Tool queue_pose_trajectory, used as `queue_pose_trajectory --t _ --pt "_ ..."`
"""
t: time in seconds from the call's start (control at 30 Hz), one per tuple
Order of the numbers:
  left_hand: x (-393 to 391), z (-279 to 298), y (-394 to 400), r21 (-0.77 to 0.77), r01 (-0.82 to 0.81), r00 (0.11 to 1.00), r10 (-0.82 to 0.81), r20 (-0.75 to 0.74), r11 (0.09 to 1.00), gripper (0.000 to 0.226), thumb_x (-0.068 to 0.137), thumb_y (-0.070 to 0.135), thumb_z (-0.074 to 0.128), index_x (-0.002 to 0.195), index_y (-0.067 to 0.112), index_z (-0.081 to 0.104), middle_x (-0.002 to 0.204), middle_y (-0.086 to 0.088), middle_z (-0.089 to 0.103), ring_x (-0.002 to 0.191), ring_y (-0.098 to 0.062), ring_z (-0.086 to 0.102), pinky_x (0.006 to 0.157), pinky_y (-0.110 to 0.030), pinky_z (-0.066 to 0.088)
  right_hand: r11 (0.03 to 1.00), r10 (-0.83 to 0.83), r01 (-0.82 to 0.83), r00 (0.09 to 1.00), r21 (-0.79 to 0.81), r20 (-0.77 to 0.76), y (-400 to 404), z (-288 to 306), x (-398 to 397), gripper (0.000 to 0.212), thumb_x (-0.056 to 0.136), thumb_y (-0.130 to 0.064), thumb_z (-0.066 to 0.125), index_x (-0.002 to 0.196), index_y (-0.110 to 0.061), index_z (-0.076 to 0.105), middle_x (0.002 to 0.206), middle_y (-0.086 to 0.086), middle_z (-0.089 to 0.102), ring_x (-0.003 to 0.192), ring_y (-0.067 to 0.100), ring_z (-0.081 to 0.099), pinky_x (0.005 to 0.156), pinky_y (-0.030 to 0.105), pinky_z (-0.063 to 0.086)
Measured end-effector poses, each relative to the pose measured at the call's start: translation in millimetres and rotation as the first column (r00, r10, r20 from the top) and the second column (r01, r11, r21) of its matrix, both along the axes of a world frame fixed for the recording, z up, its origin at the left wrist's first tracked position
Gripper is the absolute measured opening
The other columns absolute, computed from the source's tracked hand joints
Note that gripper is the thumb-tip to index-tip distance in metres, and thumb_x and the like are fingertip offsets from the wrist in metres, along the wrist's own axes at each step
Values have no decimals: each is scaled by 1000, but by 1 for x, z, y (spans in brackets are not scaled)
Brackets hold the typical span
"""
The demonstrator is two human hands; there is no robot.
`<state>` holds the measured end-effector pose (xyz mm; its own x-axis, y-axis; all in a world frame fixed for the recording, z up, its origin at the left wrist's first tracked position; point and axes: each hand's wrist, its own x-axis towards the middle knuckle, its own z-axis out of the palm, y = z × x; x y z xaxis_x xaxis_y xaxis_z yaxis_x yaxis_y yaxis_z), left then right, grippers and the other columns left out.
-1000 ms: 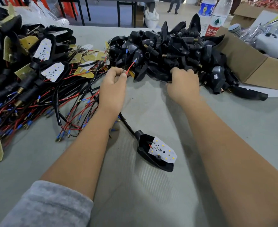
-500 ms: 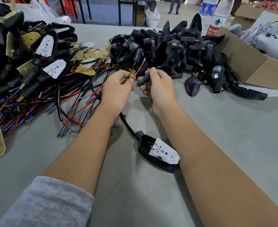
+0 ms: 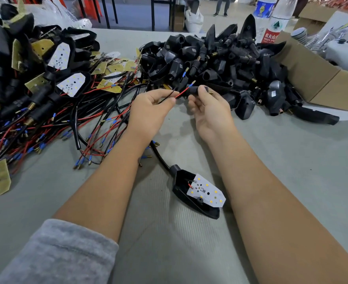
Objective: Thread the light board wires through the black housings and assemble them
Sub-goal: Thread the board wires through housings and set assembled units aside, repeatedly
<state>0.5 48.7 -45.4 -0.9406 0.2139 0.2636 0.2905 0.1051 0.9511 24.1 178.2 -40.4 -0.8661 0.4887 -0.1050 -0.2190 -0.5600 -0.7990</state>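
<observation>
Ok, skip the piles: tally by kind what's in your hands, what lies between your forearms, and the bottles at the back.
Wires pinched by left hand: 2, red wire and black wire
Black housing in right hand: 1
Assembled housing with light board: 1
Bottles: 2, blue-label bottle and red-label bottle
Total: 6

Black housings (image 3: 214,58) at 12 o'clock, red and black wires (image 3: 46,128), white board (image 3: 207,191), grey tabletop (image 3: 292,160), grey sleeve (image 3: 56,255)
</observation>
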Motion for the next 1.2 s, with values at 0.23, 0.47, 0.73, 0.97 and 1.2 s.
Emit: queue_pose_trajectory --t 0.23,0.47,0.73,0.97,1.2 --pt "4 4 -2 -48 4 999 -2 48 999 21 91 16 63 82 30 75 95 -23 69 76 -18 55 73 -33 48 992 32 -32 999 -125 -6 4 1 2 19 101 -21 52 90 -7 51 74 8 54 58 14 64 54 21 53" --pt "-1 -2 -1 -52 -39 999 39 13 998 17 95 20 59 88 30 72 81 -1 68 70 -4 53 64 -12 43 968 76 -92 994 -234 -75 4 3 6 22 104 -25 46 104 -4 50 84 16 57 67 24 73 59 29 59" --pt "-5 -3 -2 -66 -86 996 85 -12 994 14 96 20 59 93 26 71 81 9 68 72 1 58 70 -17 49 980 112 -122 991 -158 -70 5 2 6 19 104 -22 46 103 -4 51 106 23 57 77 27 73 64 30 59" --pt "-5 -3 -3 -109 -165 986 160 -53 980 14 96 20 58 89 28 67 81 10 67 78 -7 60 74 -26 52 990 111 -118 989 -77 -95 4 1 7 12 103 -19 47 96 -10 51 90 12 64 78 25 72 68 30 59" --pt "-7 -2 -3 -106 -202 979 197 -53 974 14 97 19 56 89 23 67 78 10 64 74 -4 56 68 -17 47 988 141 -145 986 -43 -86 4 2 8 16 103 -22 48 90 -14 55 93 10 70 81 22 70 69 28 57"
